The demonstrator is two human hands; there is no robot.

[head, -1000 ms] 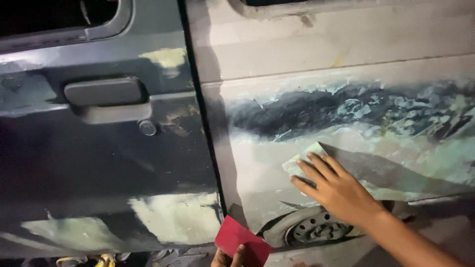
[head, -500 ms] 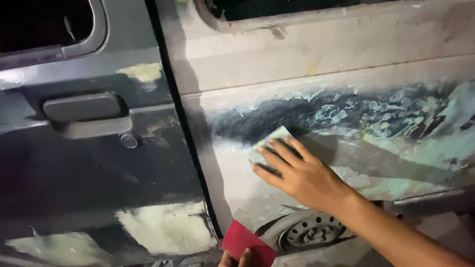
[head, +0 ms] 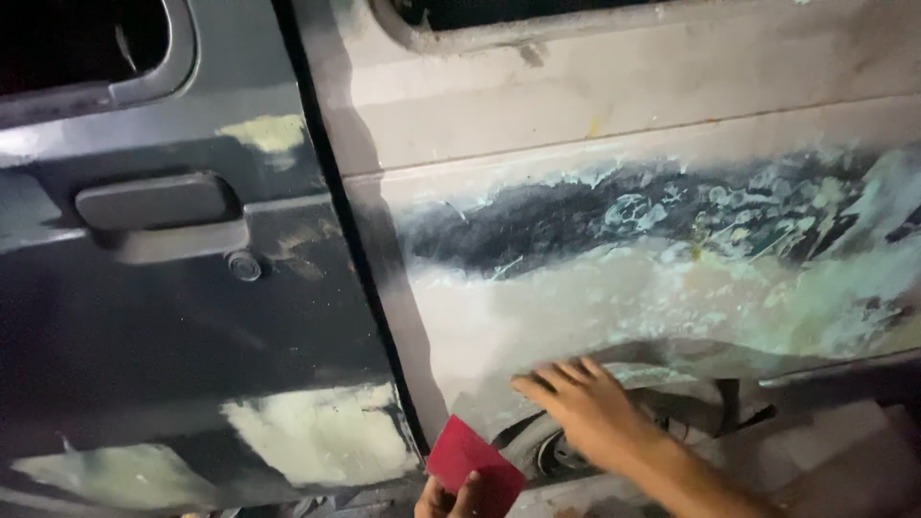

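My right hand [head: 585,408] lies flat, fingers together, on the lower edge of a pale, filler-coated car body panel [head: 614,297], just above the wheel arch. The hand is blurred. The pale sanding sheet it presses is hidden beneath the palm. At the bottom edge, my left hand [head: 443,499] pinches a red plastic spreader card [head: 468,459] below the panel gap; only its fingertips show.
A dark door [head: 173,326] with a handle [head: 153,201], a lock [head: 245,266] and pale filler patches [head: 321,432] fills the left side. A wheel [head: 556,456] sits in the arch under my right hand. Dark sanded streaks [head: 614,211] cross the panel.
My right hand has slid down and to the left across the panel, from its middle to the lower edge by the wheel arch. The left hand with the red card stays low.
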